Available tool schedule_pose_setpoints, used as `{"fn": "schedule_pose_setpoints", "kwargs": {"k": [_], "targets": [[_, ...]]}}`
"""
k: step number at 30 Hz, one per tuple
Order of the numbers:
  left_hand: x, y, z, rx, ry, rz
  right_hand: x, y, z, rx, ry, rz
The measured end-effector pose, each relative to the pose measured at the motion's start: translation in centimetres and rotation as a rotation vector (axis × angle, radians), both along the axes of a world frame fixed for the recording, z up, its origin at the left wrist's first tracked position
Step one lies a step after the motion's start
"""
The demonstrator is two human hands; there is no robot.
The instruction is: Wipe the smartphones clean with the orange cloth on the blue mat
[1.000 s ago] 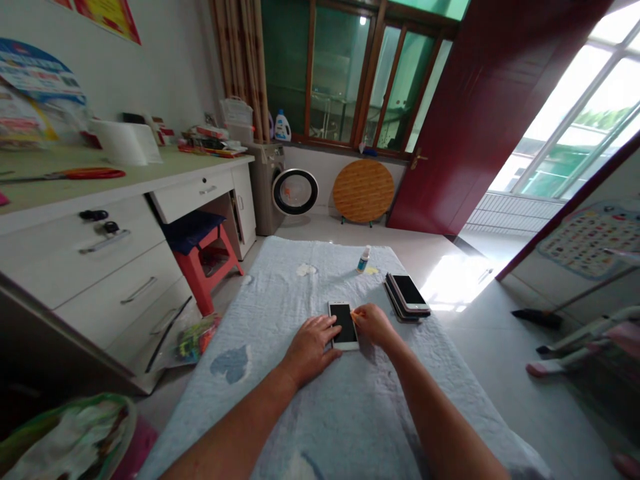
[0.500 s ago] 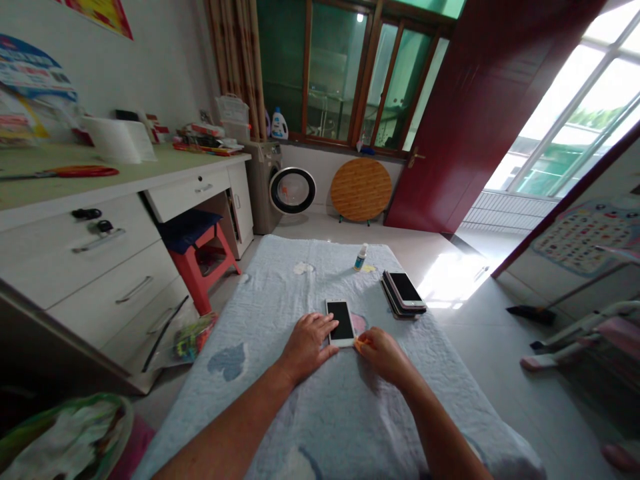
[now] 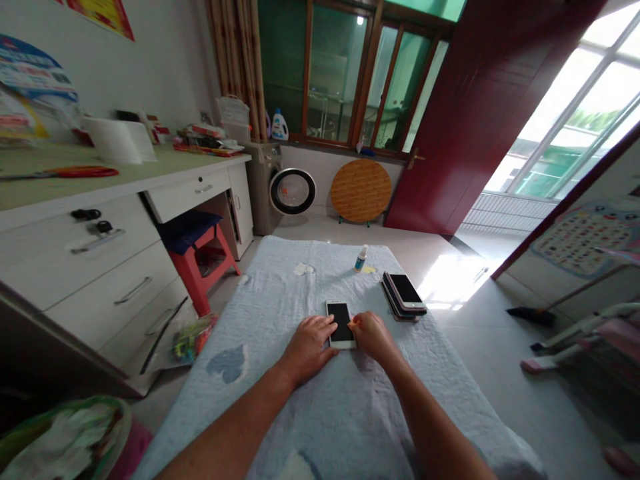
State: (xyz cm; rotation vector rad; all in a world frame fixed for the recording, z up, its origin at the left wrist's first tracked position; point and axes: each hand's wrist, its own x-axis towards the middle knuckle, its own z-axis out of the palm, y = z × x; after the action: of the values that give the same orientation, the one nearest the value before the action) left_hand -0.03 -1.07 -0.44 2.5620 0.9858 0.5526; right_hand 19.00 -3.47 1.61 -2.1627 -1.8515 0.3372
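A white phone (image 3: 342, 324) with a dark screen lies face up on the light blue cloth (image 3: 280, 287). My left hand (image 3: 309, 343) rests at its left side, fingers spread over the edge and onto the screen, thumb near the bottom corner. At the phone's right edge, my right hand (image 3: 371, 335) is closed in a pinch on a small orange thing, too small to make out. A stack of phones (image 3: 404, 295) lies to the right, a white one on top. Beyond the phone stands a small spray bottle (image 3: 361, 259) with a blue label.
On the left are a white desk (image 3: 195, 165) with drawers and a red stool (image 3: 203, 257). Behind the cloth-covered surface are a washing machine (image 3: 265, 187) with its door open and a round wooden board (image 3: 361, 190). A basket (image 3: 123, 427) sits at the lower left.
My right hand has moved up along the phone's right edge, from the bottom corner to about mid-height, still pinching the orange thing. My left hand has stayed almost in place.
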Motion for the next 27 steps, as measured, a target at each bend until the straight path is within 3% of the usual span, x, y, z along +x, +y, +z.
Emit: {"fn": "schedule_pose_setpoints", "kwargs": {"k": [11, 19, 27], "targets": [[-0.1, -0.2, 0.6, -0.088, -0.025, -0.007, 0.5, 6.6, -0.1, -0.022, -0.046, -0.05], [0.0, -0.3, 1.1, -0.081, -0.041, 0.002, -0.1, 8.9, 0.6, -0.039, -0.13, 0.09], [0.0, -0.1, 0.2, 0.011, -0.053, -0.003, -2.7, 9.7, 0.8, -0.027, -0.178, 0.306]]}}
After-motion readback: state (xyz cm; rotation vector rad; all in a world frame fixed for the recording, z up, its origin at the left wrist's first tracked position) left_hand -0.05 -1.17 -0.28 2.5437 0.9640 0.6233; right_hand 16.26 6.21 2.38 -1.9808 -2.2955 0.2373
